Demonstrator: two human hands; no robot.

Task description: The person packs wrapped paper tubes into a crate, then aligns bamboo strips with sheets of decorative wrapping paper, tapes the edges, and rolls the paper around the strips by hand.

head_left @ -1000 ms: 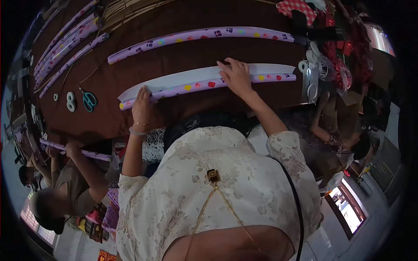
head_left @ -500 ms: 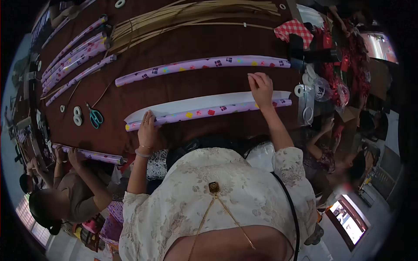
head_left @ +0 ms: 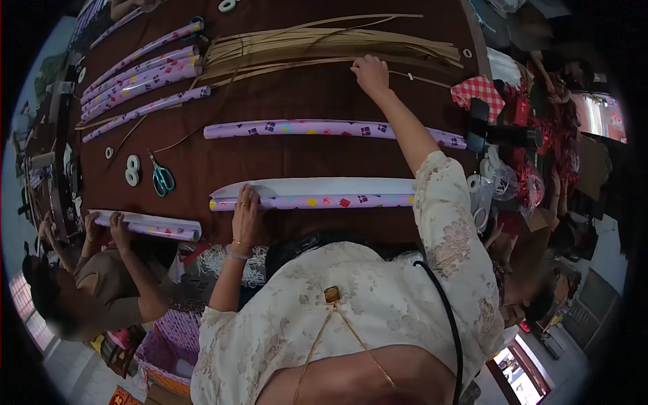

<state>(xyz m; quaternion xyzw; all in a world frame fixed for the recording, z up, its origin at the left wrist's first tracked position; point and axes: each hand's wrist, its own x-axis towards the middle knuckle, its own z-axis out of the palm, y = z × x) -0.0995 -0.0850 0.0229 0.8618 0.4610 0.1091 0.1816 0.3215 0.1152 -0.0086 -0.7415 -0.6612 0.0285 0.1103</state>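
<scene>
A purple patterned roll of wrapping paper, with a loose flap showing its white inner side, lies before me on the brown table. My left hand rests on its left part, fingers stretched over the paper and pressing it. Farther out, my right hand is closed at the near edge of a bundle of thin tan strips, its curled fingers on one long strip; the fingertips are partly hidden. Between the two lies another purple roll, behind my right forearm at one spot.
Teal-handled scissors and white tape rolls lie to the left. Several purple rolls are stacked at the far left. A co-worker's hands hold a partly opened roll. At right are a red checked cloth and a dark stand.
My right hand has moved up and away from the near roll to the tan strips, closing there. My left hand stays on the roll. The view has shifted, so the table sits lower and further right.
</scene>
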